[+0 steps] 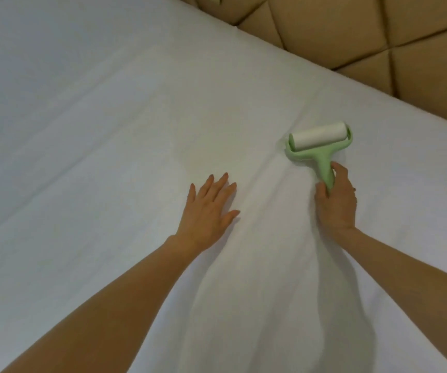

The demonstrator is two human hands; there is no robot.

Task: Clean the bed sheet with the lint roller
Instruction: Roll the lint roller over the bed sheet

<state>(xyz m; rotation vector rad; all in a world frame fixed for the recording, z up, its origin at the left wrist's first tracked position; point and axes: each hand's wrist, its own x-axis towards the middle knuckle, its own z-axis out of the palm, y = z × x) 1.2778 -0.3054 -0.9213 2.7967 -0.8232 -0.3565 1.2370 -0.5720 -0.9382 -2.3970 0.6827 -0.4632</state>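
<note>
A white bed sheet covers the whole bed, with soft creases running diagonally across it. The lint roller has a pale green frame and handle and a white sticky drum, and its drum rests on the sheet at centre right. My right hand grips the green handle from below. My left hand lies flat on the sheet to the left of the roller, palm down and fingers spread, holding nothing.
A tan padded headboard with diamond stitching runs along the upper right edge of the bed. A fold ridge in the sheet passes between my two hands.
</note>
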